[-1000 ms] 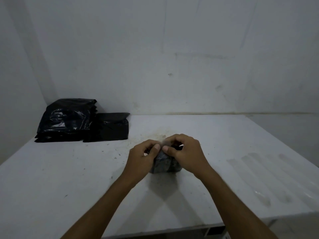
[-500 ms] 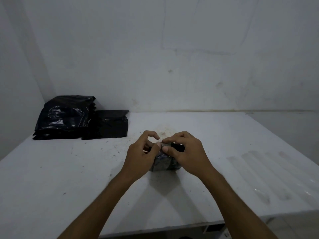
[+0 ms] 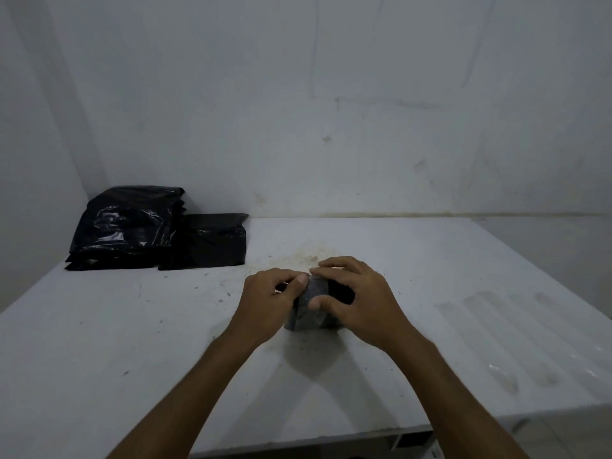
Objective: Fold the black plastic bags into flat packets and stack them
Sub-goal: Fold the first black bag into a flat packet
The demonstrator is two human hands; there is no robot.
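Both hands — left hand (image 3: 265, 301) and right hand (image 3: 356, 301) — pinch a small folded black bag (image 3: 314, 313) mid-table (image 3: 430, 276); final tuck underway, likely next a carry to the far-left stack (image 3: 129, 226)

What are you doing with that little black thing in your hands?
A person is folding a black plastic bag into a small flat packet in the middle of a white table. The left hand and the right hand both pinch it, one at each side. At the far left corner of the table lie a tall stack of black bags and a lower pile beside it.
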